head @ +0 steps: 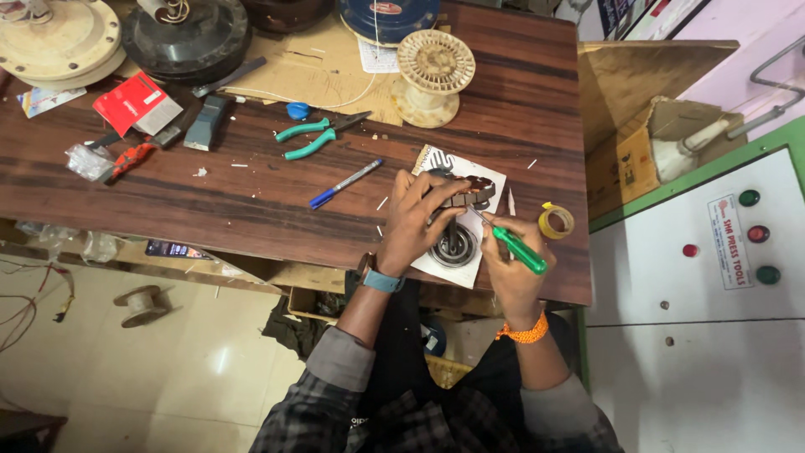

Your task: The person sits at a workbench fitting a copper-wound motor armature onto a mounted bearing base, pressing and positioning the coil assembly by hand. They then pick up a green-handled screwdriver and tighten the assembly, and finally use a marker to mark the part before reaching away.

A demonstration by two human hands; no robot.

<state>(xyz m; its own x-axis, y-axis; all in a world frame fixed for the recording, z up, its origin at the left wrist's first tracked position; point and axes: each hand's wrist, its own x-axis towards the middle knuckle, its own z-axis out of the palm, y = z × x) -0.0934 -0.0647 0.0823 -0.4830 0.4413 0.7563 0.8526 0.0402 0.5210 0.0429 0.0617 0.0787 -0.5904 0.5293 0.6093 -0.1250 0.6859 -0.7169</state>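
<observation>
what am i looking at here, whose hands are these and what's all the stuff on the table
This is one picture from a camera worn on a person's head, looking down at their own two hands over a dark wooden workbench. The left hand presses on a round wound metal part lying on a white sheet. The right hand holds a green-handled screwdriver, its tip at that part. Nearby lie a roll of yellow tape, a blue pen, green-handled pliers, an empty plastic spool and a red box. To the right stands a white cabinet with coloured buttons.
</observation>
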